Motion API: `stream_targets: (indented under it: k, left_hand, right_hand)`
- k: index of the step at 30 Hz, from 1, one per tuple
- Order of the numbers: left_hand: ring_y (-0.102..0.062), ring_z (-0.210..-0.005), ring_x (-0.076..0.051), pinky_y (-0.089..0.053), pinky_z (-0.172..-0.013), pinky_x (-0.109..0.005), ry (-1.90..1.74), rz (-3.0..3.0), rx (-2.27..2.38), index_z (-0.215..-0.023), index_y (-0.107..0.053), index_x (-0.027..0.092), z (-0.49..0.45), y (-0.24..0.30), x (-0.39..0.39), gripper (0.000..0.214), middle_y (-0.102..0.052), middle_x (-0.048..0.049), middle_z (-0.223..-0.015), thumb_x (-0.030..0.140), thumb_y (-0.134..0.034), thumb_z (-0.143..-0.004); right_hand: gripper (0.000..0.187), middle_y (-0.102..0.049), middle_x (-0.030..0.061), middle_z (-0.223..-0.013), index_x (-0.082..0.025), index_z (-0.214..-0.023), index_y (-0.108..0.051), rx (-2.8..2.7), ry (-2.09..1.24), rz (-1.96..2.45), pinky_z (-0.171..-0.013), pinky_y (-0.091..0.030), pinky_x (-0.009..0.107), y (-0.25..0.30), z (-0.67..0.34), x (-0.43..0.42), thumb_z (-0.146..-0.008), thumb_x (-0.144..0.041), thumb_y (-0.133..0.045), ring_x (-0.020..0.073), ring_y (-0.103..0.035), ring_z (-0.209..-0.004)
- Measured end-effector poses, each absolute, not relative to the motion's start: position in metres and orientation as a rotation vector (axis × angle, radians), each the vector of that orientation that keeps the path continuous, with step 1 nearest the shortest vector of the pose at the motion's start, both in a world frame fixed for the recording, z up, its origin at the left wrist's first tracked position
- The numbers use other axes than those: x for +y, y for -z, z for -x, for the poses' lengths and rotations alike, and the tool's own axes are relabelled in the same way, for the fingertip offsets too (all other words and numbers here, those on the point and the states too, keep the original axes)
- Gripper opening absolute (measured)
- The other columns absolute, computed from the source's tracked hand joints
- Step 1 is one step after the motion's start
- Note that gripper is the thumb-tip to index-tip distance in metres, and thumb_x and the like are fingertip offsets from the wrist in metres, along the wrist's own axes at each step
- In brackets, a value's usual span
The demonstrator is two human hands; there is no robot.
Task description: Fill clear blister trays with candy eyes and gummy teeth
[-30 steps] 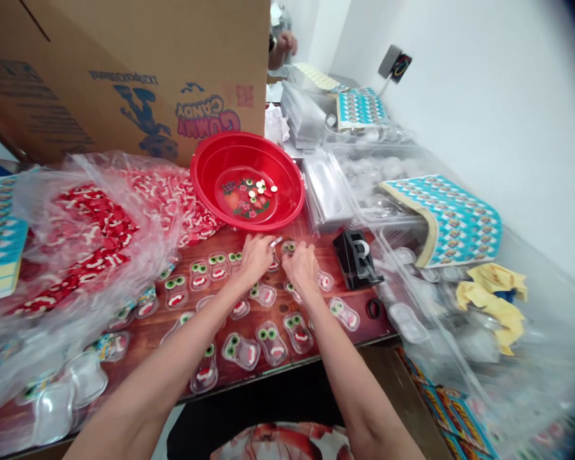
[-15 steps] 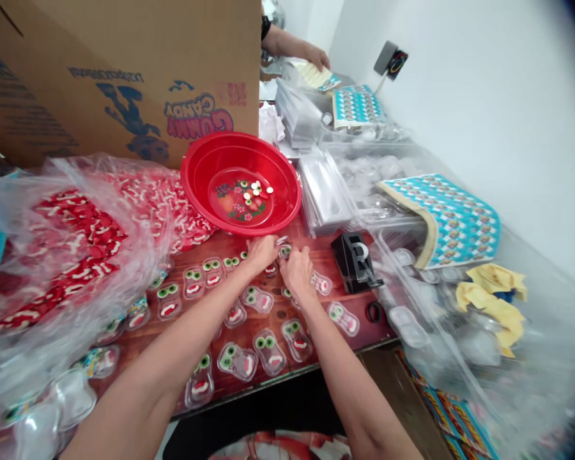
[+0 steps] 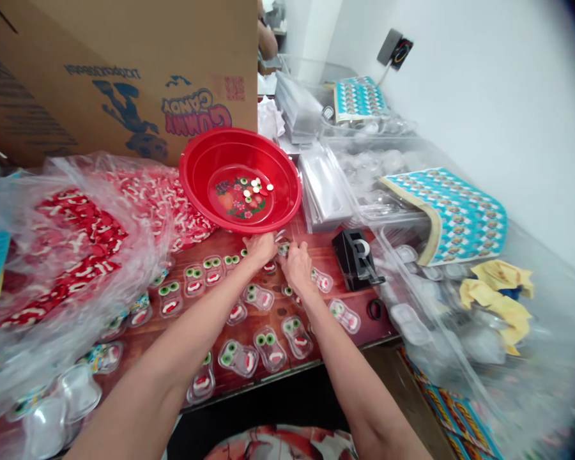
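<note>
My left hand (image 3: 260,249) and my right hand (image 3: 297,263) meet just in front of the red bowl (image 3: 196,167), fingers pinched together on a small clear candy pack (image 3: 282,246) between them. Several clear blister packs (image 3: 267,340) with green gummy eyes and red-and-white mouths lie in rows on the wooden table under my forearms. A few loose gummy eyes (image 3: 255,186) sit in the bowl. A clear bag of red-and-white mouth gummies (image 3: 84,233) spreads across the left.
A big cardboard Gummy Candy box (image 3: 124,70) stands behind the bowl. A black tape dispenser (image 3: 357,257) sits right of my hands. Stacks of clear trays (image 3: 323,191) and blue printed card sheets (image 3: 453,217) fill the right. Another person's arm (image 3: 267,39) shows at the back.
The view has shifted slightly. Both hands stay together at the same pack by the bowl's front rim. The other person's hand at the back reached out to the sheets and has drawn back.
</note>
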State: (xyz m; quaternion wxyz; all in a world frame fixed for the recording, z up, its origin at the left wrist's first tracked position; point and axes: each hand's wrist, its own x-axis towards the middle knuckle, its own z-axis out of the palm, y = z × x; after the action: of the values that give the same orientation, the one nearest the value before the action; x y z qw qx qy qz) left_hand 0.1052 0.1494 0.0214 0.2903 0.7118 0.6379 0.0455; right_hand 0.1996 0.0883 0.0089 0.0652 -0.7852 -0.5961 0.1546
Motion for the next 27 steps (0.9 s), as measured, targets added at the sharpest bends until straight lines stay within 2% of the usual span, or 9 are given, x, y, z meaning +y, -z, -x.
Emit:
stream_targets:
  k: [6, 12, 14, 18, 21, 23, 25, 27]
  left_hand:
    - [-0.061, -0.119, -0.036, -0.038, -0.103, -0.058, -0.156, -1.903, 1.706, -0.11, -0.071, 0.019, -0.102, -0.017, 0.147, 0.027, -0.073, -0.0171, -0.116, 0.026, -0.056, -0.089]
    - [-0.061, -0.118, -0.037, -0.037, -0.103, -0.058, -0.185, -1.909, 1.696, -0.109, -0.072, 0.019, -0.102, -0.01, 0.149, 0.026, -0.073, -0.0167, -0.114, 0.027, -0.058, -0.088]
    - [-0.059, -0.12, -0.037, -0.037, -0.104, -0.057, -0.229, -1.92, 1.71, -0.115, -0.071, 0.019, -0.102, -0.011, 0.148, 0.03, -0.071, -0.0167, -0.12, 0.027, -0.058, -0.089]
    - [-0.05, -0.131, -0.034, -0.036, -0.106, -0.054, -0.38, -1.949, 1.768, -0.129, -0.064, 0.023, -0.092, -0.016, 0.134, 0.038, -0.064, -0.0139, -0.135, 0.029, -0.044, -0.097]
    - [-0.05, -0.128, -0.032, -0.036, -0.107, -0.05, -0.599, -1.911, 1.773, -0.124, -0.067, 0.022, -0.074, -0.02, 0.111, 0.037, -0.066, -0.0116, -0.131, 0.029, -0.042, -0.098]
    - [-0.057, -0.118, -0.029, -0.04, -0.105, -0.046, -0.756, -1.789, 1.696, -0.124, -0.066, 0.02, -0.063, -0.02, 0.09, 0.037, -0.07, -0.0111, -0.123, 0.031, -0.043, -0.098]
    - [-0.063, -0.106, -0.025, -0.046, -0.099, -0.041, -0.826, -1.581, 1.532, -0.124, -0.064, 0.017, -0.054, -0.021, 0.066, 0.037, -0.073, -0.0106, -0.112, 0.03, -0.045, -0.096]
    - [-0.064, -0.106, -0.024, -0.048, -0.098, -0.038, -0.856, -1.393, 1.353, -0.126, -0.062, 0.016, -0.048, -0.022, 0.041, 0.038, -0.072, -0.01, -0.112, 0.027, -0.05, -0.092]
  right_hand:
    - [0.036, -0.063, 0.0137, -0.116, -0.014, -0.119, -0.063, -1.82, -0.569, 2.299, -0.087, -0.049, 0.031, -0.017, -0.214, 0.086, -0.087, -0.028, -0.068, 0.0245, -0.063, -0.104]
    - [0.025, -0.063, 0.0125, -0.114, -0.014, -0.112, -0.068, -1.825, -0.582, 2.256, -0.088, -0.047, 0.03, -0.016, -0.218, 0.084, -0.088, -0.022, -0.065, 0.022, -0.063, -0.1]
    - [0.025, -0.062, 0.0132, -0.115, -0.013, -0.112, -0.068, -1.823, -0.589, 2.26, -0.087, -0.047, 0.03, -0.015, -0.216, 0.084, -0.088, -0.021, -0.064, 0.022, -0.063, -0.099]
    - [0.029, -0.064, 0.013, -0.112, -0.012, -0.114, -0.068, -1.782, -0.587, 2.224, -0.089, -0.046, 0.03, -0.016, -0.217, 0.081, -0.087, -0.021, -0.066, 0.0231, -0.061, -0.103]
    - [0.036, -0.063, 0.0143, -0.115, -0.012, -0.12, -0.066, -1.681, -0.532, 2.119, -0.09, -0.046, 0.031, -0.022, -0.219, 0.072, -0.085, -0.019, -0.065, 0.0234, -0.061, -0.103]
    - [0.034, -0.064, 0.0135, -0.115, -0.014, -0.119, -0.067, -1.572, -0.535, 1.971, -0.091, -0.047, 0.033, -0.028, -0.217, 0.06, -0.086, -0.022, -0.062, 0.0229, -0.062, -0.1]
    - [0.026, -0.069, 0.0101, -0.107, -0.017, -0.11, -0.07, -1.455, -0.725, 1.719, -0.087, -0.049, 0.033, -0.035, -0.208, 0.046, -0.088, -0.027, -0.06, 0.0214, -0.064, -0.093]
    - [0.021, -0.072, 0.0063, -0.094, -0.018, -0.098, -0.072, -1.333, -1.016, 1.43, -0.08, -0.051, 0.031, -0.041, -0.194, 0.03, -0.085, -0.032, -0.063, 0.0193, -0.066, -0.083]
